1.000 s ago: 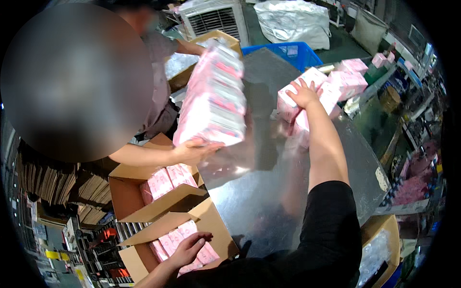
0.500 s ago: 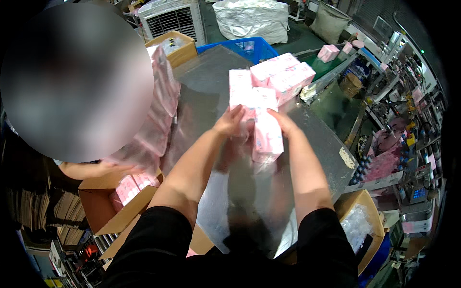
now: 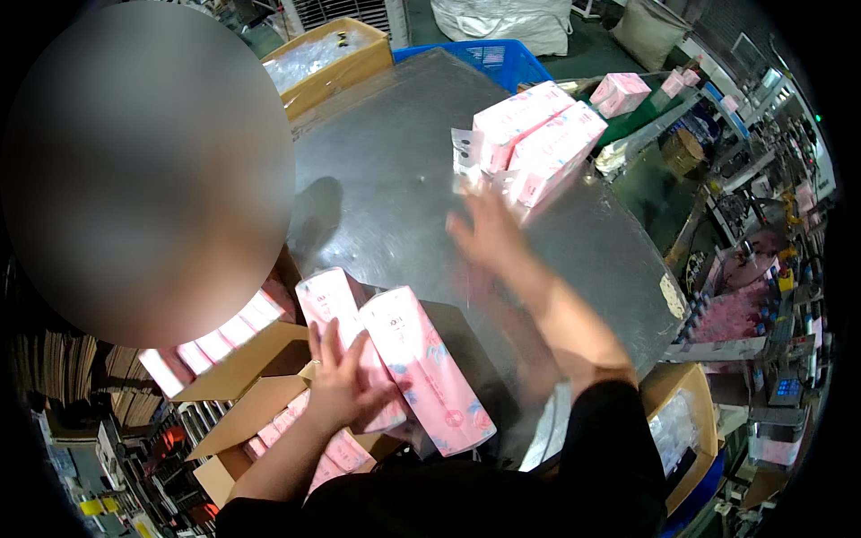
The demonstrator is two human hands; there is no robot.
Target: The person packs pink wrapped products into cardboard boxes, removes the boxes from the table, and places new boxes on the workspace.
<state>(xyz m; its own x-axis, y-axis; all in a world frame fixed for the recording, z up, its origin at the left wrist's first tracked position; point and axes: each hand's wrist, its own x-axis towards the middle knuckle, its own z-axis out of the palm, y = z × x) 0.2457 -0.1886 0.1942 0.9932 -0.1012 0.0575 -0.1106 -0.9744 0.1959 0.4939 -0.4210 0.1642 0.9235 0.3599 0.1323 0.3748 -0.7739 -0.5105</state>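
Note:
Two pink-and-white packs, probably tissues, lie side by side at the table's near left edge. My left hand (image 3: 345,386) rests with spread fingers on the left pack (image 3: 334,300); the right pack (image 3: 426,372) lies against it. Farther off, my right hand (image 3: 491,235) is stretched out, fingers apart and slightly blurred, just short of two more packs. These, a left far pack (image 3: 520,117) and a right far pack (image 3: 558,152), sit close together with clear wrapper ends facing me. Whether my right fingertips touch the wrapper, I cannot tell.
The packs lie on a grey metal table (image 3: 386,161). An open carton (image 3: 247,417) of packs stands below my left arm. A co-worker at the left is mostly blurred out. Beyond are a blue crate (image 3: 529,65), a carton of clear plastic (image 3: 327,63) and a green conveyor (image 3: 641,121).
Two packs have come from mid-table to the near left edge with my left hand. My right hand has let go and reaches toward the far packs. The view has shifted.

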